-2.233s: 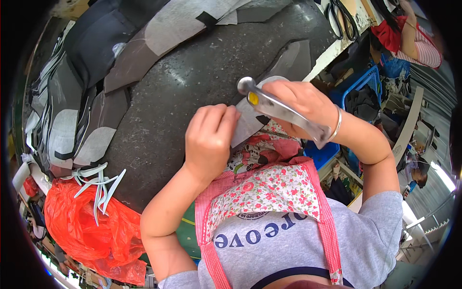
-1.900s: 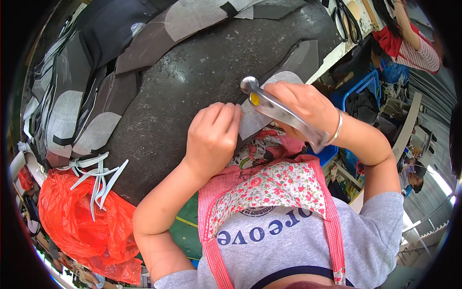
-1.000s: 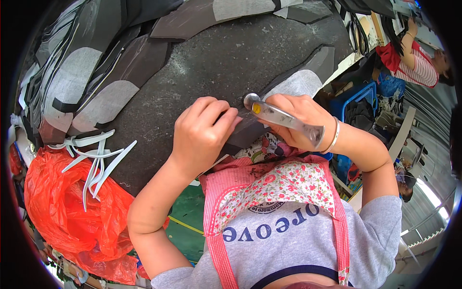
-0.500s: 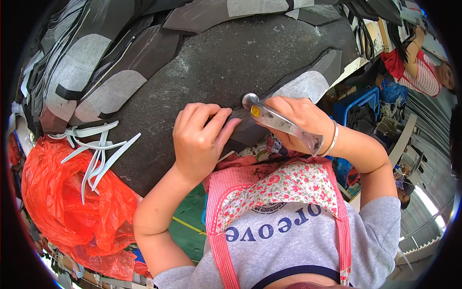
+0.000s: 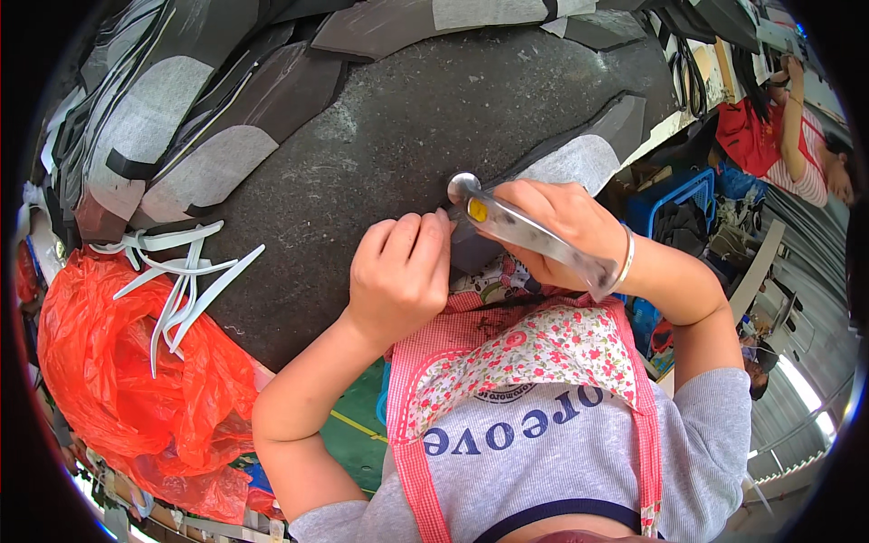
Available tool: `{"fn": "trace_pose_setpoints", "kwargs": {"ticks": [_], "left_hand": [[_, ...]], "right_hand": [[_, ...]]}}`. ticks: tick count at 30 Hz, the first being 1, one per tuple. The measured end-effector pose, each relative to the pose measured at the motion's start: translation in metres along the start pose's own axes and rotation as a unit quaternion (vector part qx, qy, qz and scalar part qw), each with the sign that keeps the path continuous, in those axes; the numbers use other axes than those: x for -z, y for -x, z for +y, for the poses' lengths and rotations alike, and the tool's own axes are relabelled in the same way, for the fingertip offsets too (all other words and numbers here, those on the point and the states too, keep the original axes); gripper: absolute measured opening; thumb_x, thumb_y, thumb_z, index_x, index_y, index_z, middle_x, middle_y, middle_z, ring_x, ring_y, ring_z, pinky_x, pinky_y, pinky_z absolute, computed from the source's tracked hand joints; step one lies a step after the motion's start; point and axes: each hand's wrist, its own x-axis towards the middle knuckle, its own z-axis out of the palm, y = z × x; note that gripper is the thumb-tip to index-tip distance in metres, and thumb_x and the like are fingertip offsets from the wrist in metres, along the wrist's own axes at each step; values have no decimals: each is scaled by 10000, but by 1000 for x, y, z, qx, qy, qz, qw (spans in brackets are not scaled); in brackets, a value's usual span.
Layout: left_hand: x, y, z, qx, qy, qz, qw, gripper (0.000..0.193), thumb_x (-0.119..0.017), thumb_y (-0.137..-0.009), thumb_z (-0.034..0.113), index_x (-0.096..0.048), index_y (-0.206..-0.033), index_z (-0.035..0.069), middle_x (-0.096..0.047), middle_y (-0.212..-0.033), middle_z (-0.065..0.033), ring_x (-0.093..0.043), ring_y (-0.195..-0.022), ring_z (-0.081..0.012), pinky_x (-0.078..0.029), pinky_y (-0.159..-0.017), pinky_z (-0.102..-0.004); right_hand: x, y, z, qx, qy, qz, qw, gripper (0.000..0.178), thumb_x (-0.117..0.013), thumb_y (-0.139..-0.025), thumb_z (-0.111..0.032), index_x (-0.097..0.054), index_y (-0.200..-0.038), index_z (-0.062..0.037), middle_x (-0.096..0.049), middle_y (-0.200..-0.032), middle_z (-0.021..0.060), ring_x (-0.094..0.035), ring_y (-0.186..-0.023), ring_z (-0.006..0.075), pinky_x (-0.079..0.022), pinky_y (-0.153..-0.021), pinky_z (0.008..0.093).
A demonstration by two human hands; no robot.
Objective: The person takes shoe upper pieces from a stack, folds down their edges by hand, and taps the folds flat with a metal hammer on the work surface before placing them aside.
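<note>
A dark grey, foam-like piece (image 5: 472,251) with a pale fuzzy patch lies along the near edge of the black worktable. Its left end runs under both my hands. My left hand (image 5: 403,271) is closed, the fingertips pinching that end; the exact grip is partly hidden. My right hand (image 5: 566,222) holds a metal hammer (image 5: 534,237) with a round face, a flared far end and a yellow spot. The face is just beside my left fingertips, over the piece's end; I cannot tell if it touches. My right fingers hide the handle.
Stacked grey pieces (image 5: 163,100) with pale patches line the table's left and far sides. White curved strips (image 5: 186,281) lie over a red plastic bag (image 5: 136,362) at the left edge. To the right are a blue crate (image 5: 683,192) and a co-worker (image 5: 797,154) in red.
My left hand has moved right toward the hammer, its fingers drawn together. The hammer's face has shifted slightly left. The co-worker's arms and head have moved.
</note>
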Motion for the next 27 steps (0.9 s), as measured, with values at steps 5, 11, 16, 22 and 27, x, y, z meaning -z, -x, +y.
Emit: {"fn": "trace_pose_setpoints", "kwargs": {"ticks": [5,11,16,22,27], "left_hand": [[2,0,5,-26,-33,-36,998,227,-654,-679,56,-690,-864,-72,-637,-916,-131,-612,-860,-254,-493,-698,-353],[2,-18,16,-1,-73,-76,994,240,-716,-732,146,-675,-866,-48,-622,-918,-133,-610,-891,-281,-495,-734,-379],[-30,-78,43,60,120,-33,990,543,-771,-719,337,-598,-1109,0,-580,-1129,-193,-543,-1063,-342,-462,-883,-470],[-53,-111,45,118,261,-62,956,533,-762,-711,235,-608,-1175,22,-592,-1151,-217,-549,-1055,-365,-455,-919,-442],[27,-185,19,23,119,165,979,610,-784,-551,122,-672,-1148,64,-580,-1191,-172,-529,-1058,-343,-431,-900,-432]], "right_hand": [[-3,-4,-1,22,7,-31,999,465,-703,-680,-52,-452,-1069,-4,-562,-835,182,-603,-737,404,-501,-606,468],[30,4,-1,33,20,169,985,237,-686,-784,-33,-590,-997,2,-571,-829,147,-609,-686,338,-502,-567,395],[53,29,15,-24,40,269,962,142,-646,-859,-37,-648,-992,12,-634,-878,148,-639,-669,297,-505,-580,351],[70,78,35,-158,-28,421,893,191,-528,-987,-141,-610,-1029,26,-499,-641,-22,-409,-499,41,-316,-461,219],[95,108,49,-151,-183,601,763,275,-504,-1022,-236,-565,-1043,32,-452,-684,4,-397,-534,70,-307,-471,220]]}}
